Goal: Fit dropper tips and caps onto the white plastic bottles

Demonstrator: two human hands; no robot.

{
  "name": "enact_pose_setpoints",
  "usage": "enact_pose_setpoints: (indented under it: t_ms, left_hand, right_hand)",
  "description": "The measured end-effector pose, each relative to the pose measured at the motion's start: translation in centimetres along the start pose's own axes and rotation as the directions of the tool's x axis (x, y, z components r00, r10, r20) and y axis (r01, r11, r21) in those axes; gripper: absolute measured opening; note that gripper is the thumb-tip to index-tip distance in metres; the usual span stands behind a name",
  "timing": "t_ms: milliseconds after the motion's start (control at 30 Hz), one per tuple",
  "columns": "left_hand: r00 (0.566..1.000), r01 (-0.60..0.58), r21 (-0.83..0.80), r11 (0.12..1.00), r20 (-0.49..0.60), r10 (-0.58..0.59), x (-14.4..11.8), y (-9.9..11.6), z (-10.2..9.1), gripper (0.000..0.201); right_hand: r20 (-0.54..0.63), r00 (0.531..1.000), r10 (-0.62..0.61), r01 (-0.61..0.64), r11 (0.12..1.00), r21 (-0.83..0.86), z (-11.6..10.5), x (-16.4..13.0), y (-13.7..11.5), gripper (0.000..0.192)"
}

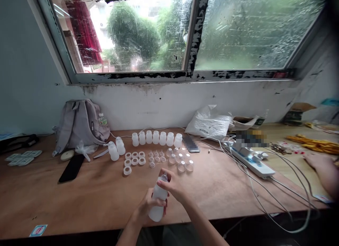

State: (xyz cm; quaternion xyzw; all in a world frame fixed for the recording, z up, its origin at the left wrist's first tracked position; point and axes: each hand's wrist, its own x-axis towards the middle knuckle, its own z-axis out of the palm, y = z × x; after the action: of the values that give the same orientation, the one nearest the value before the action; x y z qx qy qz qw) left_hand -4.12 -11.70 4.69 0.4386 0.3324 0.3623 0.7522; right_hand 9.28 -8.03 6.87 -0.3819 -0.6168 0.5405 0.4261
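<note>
- Hands work at the near edge of the wooden table (79, 200): the left hand (147, 207) is wrapped round the body of a small white bottle (158, 203), holding it upright just above the tabletop.
- Fingertips of the right hand (172, 186) pinch a small clear cap (164, 176) at the bottle's neck, closed on it from above.
- Judging by this, the step in hand is fitting the top piece onto the bottle; the next move likely calls for a firm press or twist while the left hand keeps the bottle steady.
- Beyond lie white rings (134, 159) and clear caps (180, 161), laid out in small groups.
- Farther back stands a row of bottles (156, 137), with two more (116, 149) to the left.
- A black phone (72, 167), a grey backpack (79, 124) and a power strip (254, 163) lie around them.
- At far right, another person's hand (316, 161) rests on the table.
</note>
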Motion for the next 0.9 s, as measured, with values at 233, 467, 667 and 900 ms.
enact_pose_setpoints:
  t_ms: [233,467,667,900]
  left_hand:
    - [0.998,-0.04,0.015,0.999,-0.037,0.041,-2.6,0.0,0.9,0.035]
    - [0.969,-0.168,0.37,0.914,-0.109,0.223,-1.4,0.3,1.8,0.033]
    - [0.993,-0.095,0.22,0.971,-0.041,0.107,-1.3,0.7,1.6,0.043]
    - [0.996,0.031,0.046,0.998,-0.079,-0.028,-0.1,0.8,0.4,0.042]
  right_hand:
    - [-0.091,0.995,-0.03,0.026,0.999,-0.043,-3.9,-1.5,0.4,0.03]
    - [-0.11,0.992,-0.063,0.061,0.998,-0.022,-2.6,-2.4,-0.5,0.031]
    - [0.006,1.0,-0.03,0.029,0.998,0.063,-3.6,-1.3,-1.1,0.029]
    - [0.114,0.993,0.015,-0.044,0.967,0.252,-4.8,1.5,0.1,0.026]
